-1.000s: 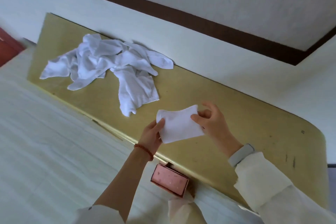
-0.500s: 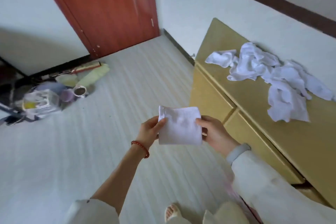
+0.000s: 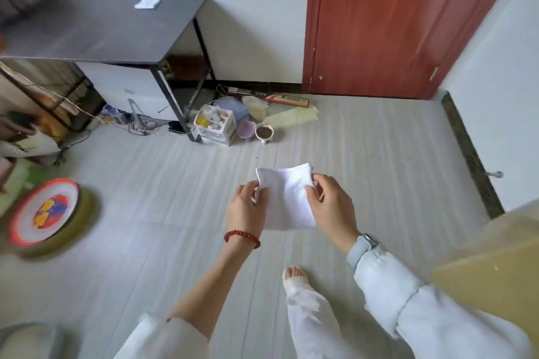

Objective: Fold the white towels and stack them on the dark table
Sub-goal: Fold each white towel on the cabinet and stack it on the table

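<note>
A small folded white towel (image 3: 287, 198) hangs in the air over the floor, held between both hands. My left hand (image 3: 246, 208) pinches its left edge and my right hand (image 3: 332, 207) pinches its right edge. The dark table (image 3: 96, 29) stands at the back left against the wall. One folded white towel (image 3: 147, 3) lies on its far edge. The pile of unfolded towels is out of view.
A red door (image 3: 393, 23) fills the back right. Boxes, cups and cables (image 3: 221, 122) clutter the floor by the table leg. A round colourful tray (image 3: 43, 213) lies at the left. The yellow cabinet's corner (image 3: 495, 265) juts in at the right. My foot (image 3: 294, 277) stands on pale floorboards.
The view has swung left, away from the yellow cabinet and the towel pile, to the dark table and door. Both hands kept hold of the folded towel throughout.
</note>
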Available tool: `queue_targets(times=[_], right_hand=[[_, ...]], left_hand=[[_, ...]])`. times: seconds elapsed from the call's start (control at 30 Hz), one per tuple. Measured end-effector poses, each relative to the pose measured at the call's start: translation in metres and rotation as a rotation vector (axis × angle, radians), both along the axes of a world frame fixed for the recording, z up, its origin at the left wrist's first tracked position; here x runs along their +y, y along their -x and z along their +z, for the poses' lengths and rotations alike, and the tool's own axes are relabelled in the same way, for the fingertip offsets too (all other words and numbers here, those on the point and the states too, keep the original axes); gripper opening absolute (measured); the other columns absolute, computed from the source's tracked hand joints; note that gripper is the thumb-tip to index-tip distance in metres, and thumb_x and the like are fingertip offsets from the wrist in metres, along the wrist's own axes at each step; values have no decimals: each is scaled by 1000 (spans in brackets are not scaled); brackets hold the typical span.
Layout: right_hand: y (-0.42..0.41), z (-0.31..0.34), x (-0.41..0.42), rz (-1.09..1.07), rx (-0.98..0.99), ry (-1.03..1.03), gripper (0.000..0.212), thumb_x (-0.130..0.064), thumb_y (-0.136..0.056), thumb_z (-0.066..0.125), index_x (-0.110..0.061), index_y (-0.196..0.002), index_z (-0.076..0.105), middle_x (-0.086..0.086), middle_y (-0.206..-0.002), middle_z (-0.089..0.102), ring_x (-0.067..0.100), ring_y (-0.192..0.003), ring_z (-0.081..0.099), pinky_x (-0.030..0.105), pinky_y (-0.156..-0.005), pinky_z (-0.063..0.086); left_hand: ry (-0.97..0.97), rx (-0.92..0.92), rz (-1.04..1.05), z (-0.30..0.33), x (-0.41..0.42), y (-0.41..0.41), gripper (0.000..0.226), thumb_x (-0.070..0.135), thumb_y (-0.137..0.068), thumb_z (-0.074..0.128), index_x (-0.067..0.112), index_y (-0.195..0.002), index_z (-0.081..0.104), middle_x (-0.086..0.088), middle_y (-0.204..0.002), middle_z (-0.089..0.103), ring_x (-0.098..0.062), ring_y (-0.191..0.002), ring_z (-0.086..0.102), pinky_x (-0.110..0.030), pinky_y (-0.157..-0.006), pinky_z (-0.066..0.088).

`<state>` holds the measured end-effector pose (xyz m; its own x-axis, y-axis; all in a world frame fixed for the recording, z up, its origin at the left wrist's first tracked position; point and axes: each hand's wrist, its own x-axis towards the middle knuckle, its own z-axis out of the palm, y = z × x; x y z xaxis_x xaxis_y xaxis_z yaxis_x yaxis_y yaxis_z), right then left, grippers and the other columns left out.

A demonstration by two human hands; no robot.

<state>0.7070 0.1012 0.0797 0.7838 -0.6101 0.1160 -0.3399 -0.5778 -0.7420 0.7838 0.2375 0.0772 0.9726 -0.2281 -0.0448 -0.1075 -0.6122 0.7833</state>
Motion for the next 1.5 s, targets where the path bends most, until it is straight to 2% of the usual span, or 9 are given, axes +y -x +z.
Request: queue_targets(times=[0.17, 0.4, 0.6, 0.7, 0.9, 1.07, 1.27, 1.4, 1.5], right_hand=[[-153, 14, -19, 112, 40, 42, 22, -25, -92, 49, -12, -108, 56, 7, -102, 58, 33, -86, 56, 34, -70, 39], [-350, 17, 22, 402, 27, -3, 22, -21, -91, 52, -9, -109, 57, 9, -108, 60, 32, -93, 55, 31, -70, 35], [-527, 12, 80, 537, 40, -160, 13, -13, -88, 56, -2, -93, 60, -2, -72, 53, 20, -74, 48, 28, -67, 34], [-623, 16, 108, 524, 43, -169, 13, -15, -88, 56, -4, -93, 60, -1, -78, 55, 18, -75, 49, 28, -67, 36], [-793, 31, 152, 431, 95, -358, 10, -12, -88, 55, -4, -91, 60, 6, -81, 61, 21, -79, 54, 32, -73, 40], [-914, 25, 149, 319, 138, -447, 10, -6, -85, 51, -14, -86, 55, -7, -69, 51, 17, -71, 46, 28, -68, 36], [-1066, 5, 128, 263, 171, -445, 11, -9, -86, 48, -6, -91, 57, 0, -76, 56, 18, -72, 49, 30, -66, 36], [-1157, 1, 129, 240, 200, -515, 14, -10, -87, 45, -7, -94, 58, 1, -78, 56, 17, -72, 48, 28, -62, 37], [-1213, -1, 137, 238, 232, -557, 17, -11, -88, 44, -9, -99, 57, 7, -89, 62, 18, -77, 52, 31, -69, 41]], left_hand=[[-55, -66, 134, 22, -16, -134, 22, 20, -90, 54, 12, -108, 63, -8, -97, 59, -31, -80, 59, -35, -71, 46], [-78, -85, 373, 35, 34, -292, 22, 20, -90, 54, 12, -108, 63, -6, -97, 60, -30, -81, 58, -26, -67, 38], [-78, -63, 440, 21, 104, -454, 18, 19, -89, 54, 12, -102, 65, 1, -83, 53, -21, -74, 50, -24, -64, 30], [-33, -22, 431, 25, 137, -552, 16, 18, -89, 55, 10, -98, 66, 0, -81, 55, -19, -75, 48, -22, -61, 27], [-25, 59, 310, 45, 185, -741, 16, 18, -88, 55, 12, -99, 66, -1, -84, 58, -19, -80, 51, -25, -72, 39], [24, 181, 186, 36, 176, -885, 17, 13, -87, 53, 14, -98, 66, -1, -84, 62, -19, -82, 55, -30, -77, 44], [77, 265, 134, 14, 154, -1045, 19, 15, -86, 53, 16, -100, 65, -5, -89, 66, -21, -86, 60, -30, -77, 47], [31, 293, 124, 10, 156, -1141, 18, 17, -88, 52, 18, -100, 65, -1, -86, 64, -19, -83, 58, -25, -67, 44], [41, 322, 154, 10, 163, -1201, 18, 18, -88, 52, 20, -99, 65, 2, -86, 63, -18, -86, 58, -27, -74, 45]])
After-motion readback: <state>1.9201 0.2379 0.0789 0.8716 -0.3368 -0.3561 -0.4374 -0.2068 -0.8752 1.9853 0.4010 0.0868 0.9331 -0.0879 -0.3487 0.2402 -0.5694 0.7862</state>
